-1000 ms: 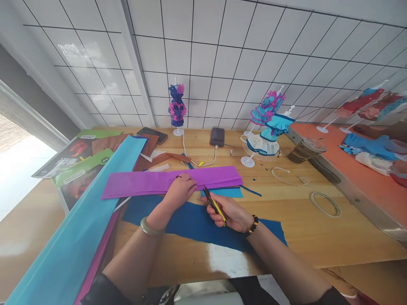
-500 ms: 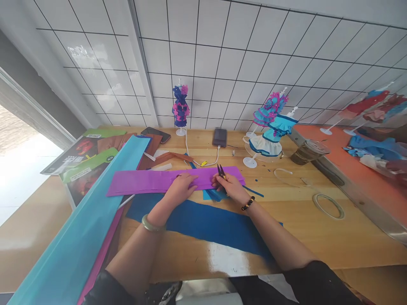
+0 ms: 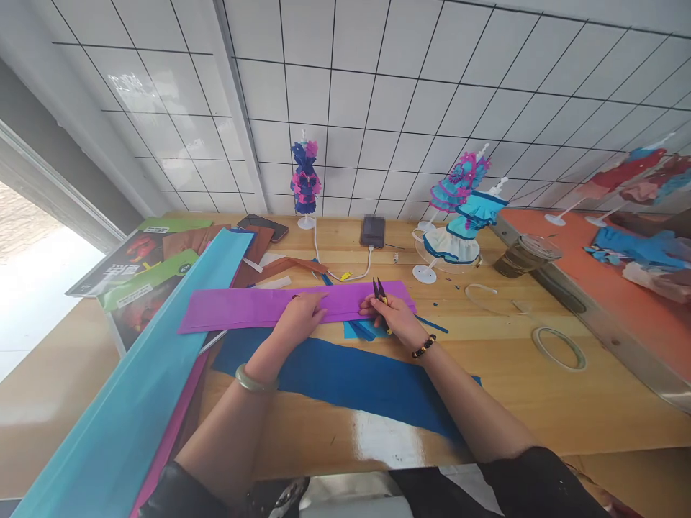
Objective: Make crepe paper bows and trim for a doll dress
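Note:
A folded strip of purple crepe paper (image 3: 227,309) lies crosswise on the table in front of me. My left hand (image 3: 299,314) rests on it, fingers laid along the paper and pressing lightly. Toward the strip's right end, my right hand (image 3: 389,314) grips a pair of thread snips (image 3: 380,291), their dark blades pointing up and away from me. The right fingertips touch the strip's lower edge. Under my forearms spreads a dark blue paper strip (image 3: 345,381). Small blue scraps (image 3: 359,330) poke out below the purple paper.
On the left lie a long light-blue paper (image 3: 134,374) and printed packs (image 3: 145,273). Along the back are a phone (image 3: 263,227), a cabled device (image 3: 372,232) and small dress stands (image 3: 306,180), (image 3: 456,230). A lidded cup (image 3: 526,257) and tape roll (image 3: 558,348) sit right.
My left hand has slid slightly left along the purple paper. My right hand, with the snips, has shifted a little to the right and the blades show more.

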Tool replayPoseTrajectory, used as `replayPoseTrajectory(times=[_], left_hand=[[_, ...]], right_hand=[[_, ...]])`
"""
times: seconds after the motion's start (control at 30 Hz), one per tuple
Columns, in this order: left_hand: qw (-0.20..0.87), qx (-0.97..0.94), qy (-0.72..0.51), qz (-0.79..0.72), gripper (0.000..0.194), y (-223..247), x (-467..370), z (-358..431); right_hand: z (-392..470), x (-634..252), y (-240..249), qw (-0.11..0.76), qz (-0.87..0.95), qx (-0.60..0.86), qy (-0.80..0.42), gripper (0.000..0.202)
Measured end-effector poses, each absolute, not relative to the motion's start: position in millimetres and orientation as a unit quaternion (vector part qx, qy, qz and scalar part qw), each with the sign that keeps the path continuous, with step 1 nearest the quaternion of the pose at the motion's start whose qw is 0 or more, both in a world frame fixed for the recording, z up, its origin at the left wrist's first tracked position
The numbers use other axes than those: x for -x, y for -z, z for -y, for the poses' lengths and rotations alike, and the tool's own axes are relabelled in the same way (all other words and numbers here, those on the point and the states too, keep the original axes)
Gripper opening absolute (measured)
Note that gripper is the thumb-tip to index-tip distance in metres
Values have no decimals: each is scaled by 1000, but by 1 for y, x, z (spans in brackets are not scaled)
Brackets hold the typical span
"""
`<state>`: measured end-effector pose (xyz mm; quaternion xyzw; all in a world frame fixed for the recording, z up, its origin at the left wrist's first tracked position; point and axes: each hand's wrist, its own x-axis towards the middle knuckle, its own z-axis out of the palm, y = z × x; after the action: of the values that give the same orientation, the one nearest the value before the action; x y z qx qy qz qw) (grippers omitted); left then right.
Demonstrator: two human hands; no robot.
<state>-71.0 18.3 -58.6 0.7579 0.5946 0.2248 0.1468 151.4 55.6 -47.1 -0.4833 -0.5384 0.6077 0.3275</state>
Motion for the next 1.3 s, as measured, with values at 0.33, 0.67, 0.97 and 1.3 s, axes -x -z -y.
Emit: replayPoseTrajectory(times=[0.33, 0.67, 0.97, 1.3], left_hand=[[52, -794, -184, -577, 23, 51, 65, -14], [-5, -846, -118, -520, 25, 52, 54, -11], [-9, -847, -116, -518, 26, 48, 53, -10], [-14, -854, -107, -509, 24, 48, 54, -11]], right_hand=[[-56, -152, 46, 320, 542, 490, -604, 9], [-55, -151, 37, 326, 512, 521, -600, 10], [-60, -190, 40, 365, 454, 555, -594, 8], [-56, -214, 40, 423, 418, 576, -561, 9]])
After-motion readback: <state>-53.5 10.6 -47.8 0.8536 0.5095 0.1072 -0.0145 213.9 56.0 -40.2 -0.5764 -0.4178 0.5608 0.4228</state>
